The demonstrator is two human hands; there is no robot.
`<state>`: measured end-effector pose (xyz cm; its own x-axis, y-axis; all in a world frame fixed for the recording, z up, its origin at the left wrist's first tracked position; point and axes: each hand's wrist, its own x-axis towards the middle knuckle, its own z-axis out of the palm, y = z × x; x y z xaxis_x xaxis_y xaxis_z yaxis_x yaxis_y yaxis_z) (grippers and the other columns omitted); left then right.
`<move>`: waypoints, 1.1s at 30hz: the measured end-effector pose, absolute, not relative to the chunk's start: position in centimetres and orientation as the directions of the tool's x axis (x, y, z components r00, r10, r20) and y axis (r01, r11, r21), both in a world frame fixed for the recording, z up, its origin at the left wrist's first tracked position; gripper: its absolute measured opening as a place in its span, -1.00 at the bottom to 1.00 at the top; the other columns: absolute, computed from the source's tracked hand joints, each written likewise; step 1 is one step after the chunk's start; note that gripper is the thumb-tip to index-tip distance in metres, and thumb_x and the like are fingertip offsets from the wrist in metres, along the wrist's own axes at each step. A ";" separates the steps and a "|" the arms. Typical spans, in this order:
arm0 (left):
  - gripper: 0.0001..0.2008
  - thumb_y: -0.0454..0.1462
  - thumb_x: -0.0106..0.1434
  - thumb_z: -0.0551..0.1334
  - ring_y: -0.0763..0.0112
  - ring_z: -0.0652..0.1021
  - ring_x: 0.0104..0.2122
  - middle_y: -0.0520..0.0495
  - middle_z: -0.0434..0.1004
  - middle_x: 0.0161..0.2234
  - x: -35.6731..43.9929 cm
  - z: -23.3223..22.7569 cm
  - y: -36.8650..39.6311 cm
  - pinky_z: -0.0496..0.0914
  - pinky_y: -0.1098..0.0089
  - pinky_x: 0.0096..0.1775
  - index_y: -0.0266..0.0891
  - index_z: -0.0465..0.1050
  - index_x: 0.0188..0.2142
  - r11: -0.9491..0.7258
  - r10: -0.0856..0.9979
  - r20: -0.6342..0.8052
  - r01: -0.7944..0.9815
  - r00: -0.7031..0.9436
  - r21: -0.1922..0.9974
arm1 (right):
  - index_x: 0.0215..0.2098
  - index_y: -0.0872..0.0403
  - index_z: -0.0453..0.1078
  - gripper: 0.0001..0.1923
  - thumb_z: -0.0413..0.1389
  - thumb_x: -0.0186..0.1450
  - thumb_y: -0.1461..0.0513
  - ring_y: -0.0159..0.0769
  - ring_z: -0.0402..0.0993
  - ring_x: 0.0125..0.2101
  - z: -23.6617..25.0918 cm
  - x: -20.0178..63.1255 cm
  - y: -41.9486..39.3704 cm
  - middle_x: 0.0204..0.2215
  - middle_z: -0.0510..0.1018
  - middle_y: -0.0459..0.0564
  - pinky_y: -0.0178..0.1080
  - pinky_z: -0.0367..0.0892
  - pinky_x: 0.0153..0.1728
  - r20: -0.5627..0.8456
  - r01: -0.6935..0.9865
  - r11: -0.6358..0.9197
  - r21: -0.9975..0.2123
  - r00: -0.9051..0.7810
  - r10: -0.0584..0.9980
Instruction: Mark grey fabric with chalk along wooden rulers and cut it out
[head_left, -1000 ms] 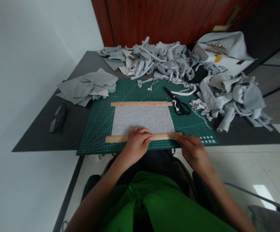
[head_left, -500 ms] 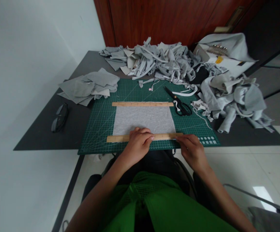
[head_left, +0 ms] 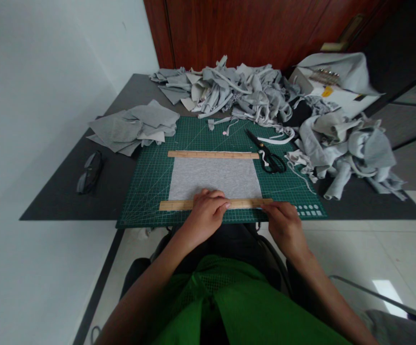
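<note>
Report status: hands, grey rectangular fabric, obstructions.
Left hand on near straight wooden ruler, right hand at its right end. Grey rectangular fabric flat beneath it and far wooden ruler. Black scissors off fabric, by far ruler's right end.

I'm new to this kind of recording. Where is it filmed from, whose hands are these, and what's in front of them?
There is no robot: these are one person's bare hands, seen by a head-worn camera looking forward and down. On the dark table lies a green cutting mat bearing gray fabric, with a far ruler and a near ruler across it. The left hand rests on the near ruler; the right hand is by its right end, grip unclear. Scissors lie nearby.
</note>
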<state>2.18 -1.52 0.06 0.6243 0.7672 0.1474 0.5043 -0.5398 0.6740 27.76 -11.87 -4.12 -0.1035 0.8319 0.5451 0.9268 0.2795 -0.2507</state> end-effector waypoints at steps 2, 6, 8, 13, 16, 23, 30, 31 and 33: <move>-0.75 -0.29 0.49 0.16 0.19 0.46 -0.10 -0.02 0.63 -0.13 2.2 0.0 -1.5 0.28 0.11 0.03 -0.11 0.64 -0.23 -0.537 0.767 0.148 0.500 0.624 0.679 | -0.02 -0.01 0.52 -0.63 0.03 0.35 0.45 -0.02 0.51 -0.18 -4.0 27.8 -11.9 -0.19 0.61 0.09 0.02 0.44 -0.20 0.540 0.936 0.265 -0.231 -0.103 0.835; -0.75 -0.29 0.49 0.15 0.19 0.45 -0.09 -0.01 0.63 -0.13 2.1 0.0 -1.6 0.27 0.11 0.02 -0.11 0.63 -0.21 -0.535 0.766 0.148 0.494 0.625 0.685 | -0.05 -0.02 0.52 -0.68 0.06 0.38 0.43 -0.04 0.53 -0.17 -4.2 27.5 -11.6 -0.19 0.62 0.07 0.01 0.47 -0.18 0.551 0.913 0.267 -0.308 -0.058 0.833; -0.75 -0.29 0.50 0.15 0.19 0.45 -0.09 0.00 0.63 -0.13 2.1 0.0 -1.6 0.27 0.11 0.02 -0.11 0.62 -0.20 -0.534 0.765 0.148 0.489 0.628 0.690 | -0.05 -0.02 0.51 -0.70 0.07 0.39 0.42 -0.05 0.55 -0.14 -4.2 27.3 -11.3 -0.17 0.62 0.07 0.01 0.49 -0.15 0.542 0.890 0.288 -0.353 -0.056 0.838; -0.72 -0.28 0.51 0.12 0.20 0.46 -0.06 0.00 0.63 -0.13 1.9 0.2 -1.5 0.26 0.11 0.06 -0.13 0.60 -0.24 -0.513 0.765 0.136 0.468 0.629 0.720 | -0.03 -0.04 0.50 -0.68 0.07 0.40 0.43 -0.05 0.55 -0.12 -4.0 26.7 -11.0 -0.15 0.62 0.06 0.04 0.50 -0.10 0.531 0.877 0.305 -0.371 -0.069 0.845; -0.71 -0.30 0.51 0.10 0.21 0.46 -0.08 0.00 0.63 -0.16 1.8 0.4 -1.3 0.27 0.13 0.05 -0.14 0.60 -0.25 -0.510 0.756 0.126 0.458 0.642 0.728 | -0.02 -0.04 0.50 -0.67 0.07 0.39 0.44 -0.06 0.55 -0.10 -3.8 26.1 -10.8 -0.13 0.62 0.06 0.04 0.51 -0.08 0.520 0.853 0.316 -0.416 -0.062 0.852; -0.71 -0.31 0.51 0.11 0.22 0.46 -0.08 0.01 0.63 -0.18 1.9 0.5 -1.3 0.27 0.15 0.05 -0.15 0.61 -0.25 -0.506 0.759 0.121 0.463 0.640 0.728 | 0.00 -0.01 0.51 -0.68 0.06 0.43 0.44 -0.08 0.54 -0.12 -3.6 24.7 -10.2 -0.16 0.61 0.07 0.04 0.51 -0.08 0.529 0.825 0.357 -0.439 -0.084 0.844; -0.71 -0.32 0.51 0.11 0.23 0.46 -0.08 -0.01 0.63 -0.16 1.8 0.4 -1.4 0.27 0.14 0.07 -0.18 0.60 -0.25 -0.510 0.758 0.132 0.454 0.639 0.731 | -0.03 0.03 0.49 -0.74 0.08 0.44 0.42 -0.08 0.52 -0.12 -3.8 25.2 -10.7 -0.15 0.60 0.09 0.02 0.48 -0.11 0.537 0.853 0.344 -0.393 -0.091 0.838; -0.72 -0.32 0.51 0.11 0.23 0.46 -0.08 -0.01 0.63 -0.16 1.8 0.4 -1.4 0.27 0.14 0.06 -0.18 0.60 -0.25 -0.512 0.755 0.131 0.452 0.643 0.730 | -0.04 0.04 0.49 -0.76 0.08 0.44 0.42 -0.08 0.51 -0.13 -3.8 25.3 -10.8 -0.17 0.60 0.09 0.02 0.47 -0.13 0.542 0.866 0.333 -0.374 -0.088 0.836; -0.72 -0.32 0.51 0.11 0.22 0.46 -0.09 -0.01 0.63 -0.17 1.8 0.4 -1.3 0.27 0.14 0.05 -0.18 0.59 -0.25 -0.514 0.753 0.130 0.454 0.645 0.728 | -0.06 0.04 0.49 -0.78 0.09 0.43 0.41 -0.07 0.50 -0.16 -4.0 25.4 -11.0 -0.19 0.59 0.09 0.02 0.46 -0.15 0.554 0.884 0.315 -0.346 -0.078 0.829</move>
<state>1.76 -1.35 0.40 0.6454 0.7528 0.1296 0.4535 -0.5142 0.7280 25.39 -11.00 -3.96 -0.0781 0.8287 0.5543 0.8841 0.3145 -0.3456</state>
